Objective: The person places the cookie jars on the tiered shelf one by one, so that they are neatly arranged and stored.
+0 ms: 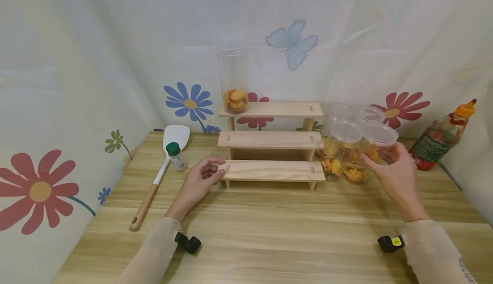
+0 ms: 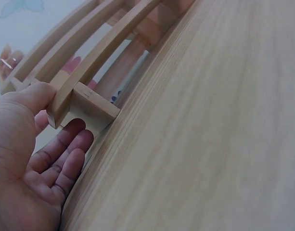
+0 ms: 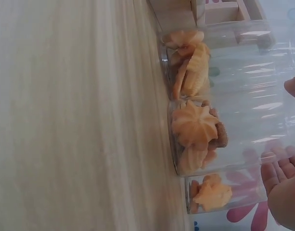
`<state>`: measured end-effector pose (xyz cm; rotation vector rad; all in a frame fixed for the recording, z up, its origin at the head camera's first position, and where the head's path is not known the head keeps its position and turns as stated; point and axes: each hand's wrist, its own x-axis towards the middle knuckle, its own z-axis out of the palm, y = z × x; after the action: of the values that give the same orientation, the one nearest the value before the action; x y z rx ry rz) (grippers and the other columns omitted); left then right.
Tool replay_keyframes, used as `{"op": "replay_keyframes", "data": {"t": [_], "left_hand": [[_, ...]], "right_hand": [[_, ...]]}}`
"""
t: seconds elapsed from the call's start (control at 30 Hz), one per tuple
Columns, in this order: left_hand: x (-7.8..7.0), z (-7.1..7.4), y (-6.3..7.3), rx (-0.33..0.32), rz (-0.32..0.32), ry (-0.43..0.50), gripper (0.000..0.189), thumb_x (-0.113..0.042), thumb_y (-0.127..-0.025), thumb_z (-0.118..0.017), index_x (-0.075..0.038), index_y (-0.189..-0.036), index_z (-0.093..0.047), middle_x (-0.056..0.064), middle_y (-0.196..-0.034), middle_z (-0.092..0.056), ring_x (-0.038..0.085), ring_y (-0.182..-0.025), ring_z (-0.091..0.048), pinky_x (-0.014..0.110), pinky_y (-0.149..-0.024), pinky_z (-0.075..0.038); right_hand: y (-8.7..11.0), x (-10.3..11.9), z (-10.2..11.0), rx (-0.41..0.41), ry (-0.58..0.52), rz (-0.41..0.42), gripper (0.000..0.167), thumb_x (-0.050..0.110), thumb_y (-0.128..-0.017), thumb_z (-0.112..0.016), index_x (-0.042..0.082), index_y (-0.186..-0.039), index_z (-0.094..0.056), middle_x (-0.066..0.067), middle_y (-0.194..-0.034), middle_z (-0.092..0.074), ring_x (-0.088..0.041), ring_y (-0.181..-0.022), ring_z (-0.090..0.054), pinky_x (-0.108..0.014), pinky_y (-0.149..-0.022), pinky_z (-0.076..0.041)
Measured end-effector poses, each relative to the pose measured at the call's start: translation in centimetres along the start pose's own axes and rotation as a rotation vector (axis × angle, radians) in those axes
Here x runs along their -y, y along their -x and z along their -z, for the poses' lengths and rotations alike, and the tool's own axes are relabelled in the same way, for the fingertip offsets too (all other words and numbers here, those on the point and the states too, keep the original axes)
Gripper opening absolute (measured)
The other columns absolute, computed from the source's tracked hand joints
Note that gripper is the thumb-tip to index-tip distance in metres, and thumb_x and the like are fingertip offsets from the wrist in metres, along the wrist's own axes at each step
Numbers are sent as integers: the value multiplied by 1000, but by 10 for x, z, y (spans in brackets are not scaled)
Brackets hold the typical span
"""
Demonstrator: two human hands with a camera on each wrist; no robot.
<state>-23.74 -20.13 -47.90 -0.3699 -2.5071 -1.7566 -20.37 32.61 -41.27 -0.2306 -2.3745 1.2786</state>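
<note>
My left hand (image 1: 200, 179) holds the left end of the lowest step of a three-tier wooden shelf (image 1: 271, 171). In the left wrist view its thumb lies on the board, with the other fingers below and beside the support. My right hand (image 1: 398, 177) is around the front right jar of a group of clear lidded jars, thumb on one side and fingers on the other. That jar (image 3: 253, 130) stands upright and has flower-shaped cookies (image 3: 195, 124) at its bottom. The front left jar (image 1: 344, 142) stands against it, close to the shelf's right end.
Another tall cookie jar (image 1: 233, 78) stands on the top tier's left end. Left of the shelf are a green-capped spice bottle (image 1: 177, 157) and a white spatula (image 1: 159, 170) with a wooden handle. A sauce bottle (image 1: 439, 140) leans at the right. Patterned fabric (image 1: 127, 40) hangs behind.
</note>
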Motion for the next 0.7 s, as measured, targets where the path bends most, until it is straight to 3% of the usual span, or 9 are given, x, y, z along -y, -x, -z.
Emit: {"op": "replay_keyframes", "data": {"t": [0.2,0.37,0.6,0.7], "left_hand": [[1,-1,-1,-1,4,-3,32,-30,-108,-78,-16,-137,-73,12,-114,-77,25,-106,-70,26,-89,-55],[1,0,-1,-2,6,-8,32,-30,-108,-78,-17,-138,-73,10,-114,-77,23,-106,-70,26,-90,-55],[0,-1,-1,2,3,2,32,-31,-108,-78,-17,-137,-73,13,-113,-77,25,-105,-70,26,-88,-55],[-1,-1,0,4,-1,5,32,-29,-108,-78,-15,-137,-73,14,-113,-77,26,-104,-70,26,-88,-55]], "right_hand": [[0,-6,-1,18,20,5,67,36,-97,-91,4,-145,-58,-1,-130,-70,-11,-124,-64,-16,-101,-51],[0,-10,-3,39,16,1,69,36,-97,-90,1,-146,-55,-6,-132,-68,-12,-123,-63,-14,-97,-50],[2,-14,-4,96,16,-19,70,42,-99,-87,2,-147,-53,-12,-141,-66,-17,-129,-61,-21,-105,-52],[3,-14,-5,83,3,-13,69,41,-98,-88,2,-145,-55,-13,-141,-67,-12,-125,-62,-15,-101,-51]]}}
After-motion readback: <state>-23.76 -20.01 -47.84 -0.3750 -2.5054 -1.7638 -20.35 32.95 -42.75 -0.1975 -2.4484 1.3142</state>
